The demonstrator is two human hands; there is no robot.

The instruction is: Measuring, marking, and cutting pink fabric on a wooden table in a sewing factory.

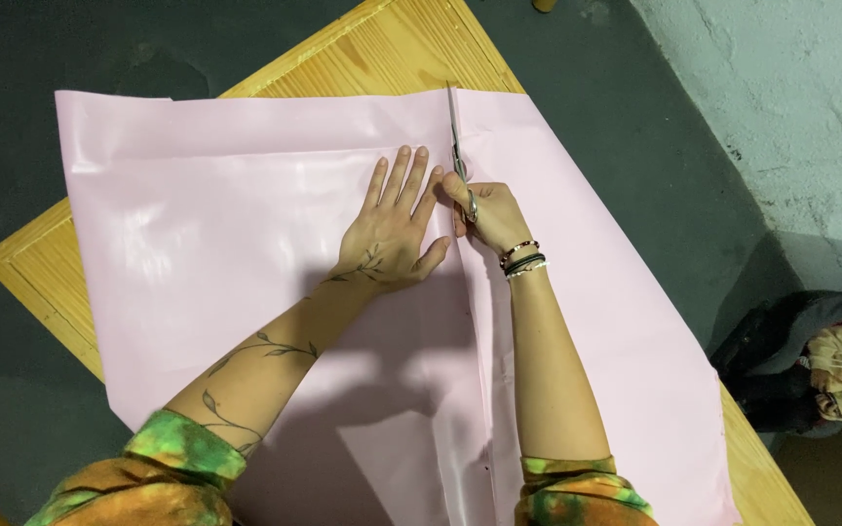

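Observation:
A large pale pink sheet of paper [216, 244] lies spread over a wooden table [392, 44]. My left hand [392, 229] rests flat on the sheet with its fingers spread, just left of a cut line. My right hand [489, 214] grips a pair of metal scissors [457, 146] whose blades point away from me along the cut, near the sheet's far edge. The paper is split behind the scissors, back toward my body.
The table's light wood edge [36, 282] shows at the left and far side. A dark floor [635, 127] surrounds the table. A pale wall [791, 107] stands at the right, with a heap of dark and tan cloth [830, 365] below it.

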